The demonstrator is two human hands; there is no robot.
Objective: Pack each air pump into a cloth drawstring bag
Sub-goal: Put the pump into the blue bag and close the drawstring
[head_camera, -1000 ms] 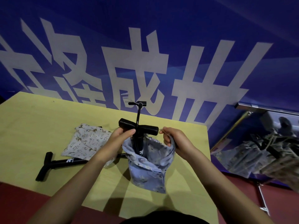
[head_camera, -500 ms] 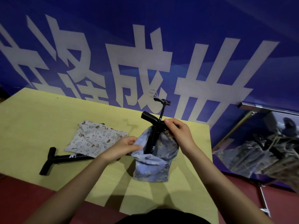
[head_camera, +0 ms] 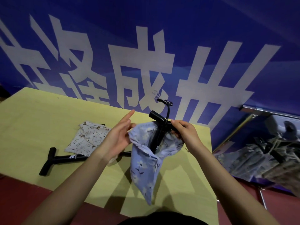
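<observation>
While the right hand pinches the rim of the blue floral drawstring bag together with the T-handle of the black air pump, the bag hangs lifted above the yellow table, its bottom corner pointing to 6 o'clock. Pump barrel sits inside the bag mouth, tilted; handle and thin hose stick out at 12 o'clock, hose end with a small cross-piece against the blue banner. Left hand at 9 o'clock of the bag: palm open, fingers spread and pointing up to 1 o'clock, thumb side close to the bag's rim; cannot tell whether it touches the cloth, and it grips nothing that shows. 2nd air pump lies flat on the table at 9 o'clock of the bag, T-handle toward the near left edge, barrel running toward 3 o'clock and passing behind the left wrist. Beige printed drawstring bag lies flat just beyond that pump, its near edge overlapping or touching the barrel. Large white characters on the banner behind the table. At 3 o'clock, off the table, a metal-framed reflective panel shows a blurred pile of bagged items. Red floor at 7 o'clock.
</observation>
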